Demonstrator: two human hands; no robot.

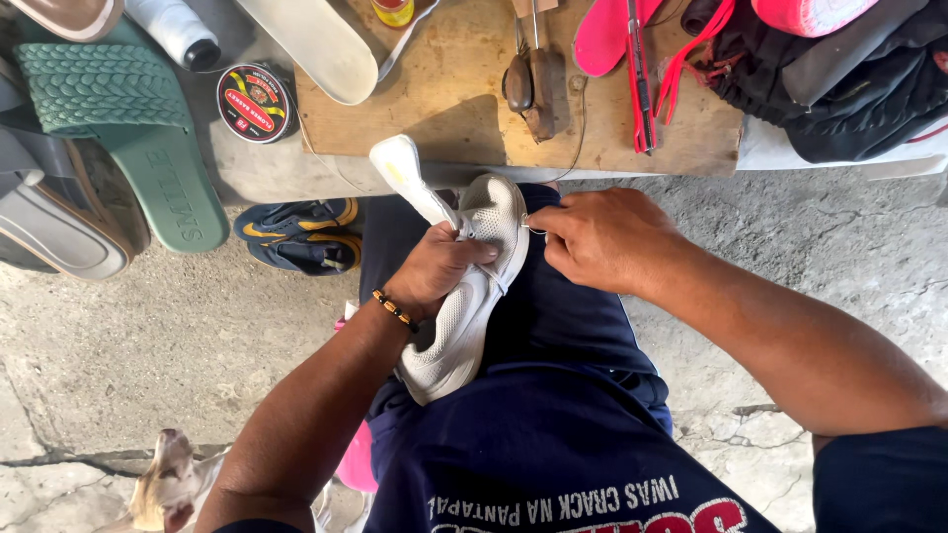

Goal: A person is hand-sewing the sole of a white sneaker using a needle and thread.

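Nearest the camera, the white mesh sneaker lies across the person's lap on dark blue shorts, long axis running from lower left to upper right, toe end toward the wooden board, sole edge facing the right hand. Left hand is clamped over the upper, thumb and fingers closed on the mesh; a beaded bracelet sits at that wrist. Right hand is just beside the toe, fingertips pinched together on a thin needle-like item too small to identify. A white insole projects from the shoe opening, tilted up and left. On the concrete floor beside the left knee lies a navy-and-yellow sandal; further left, a green slide sandal. Beyond, a round black tin with a red-and-white label rests at the board's left edge. The wooden board carries a metal tool and a pink insole.
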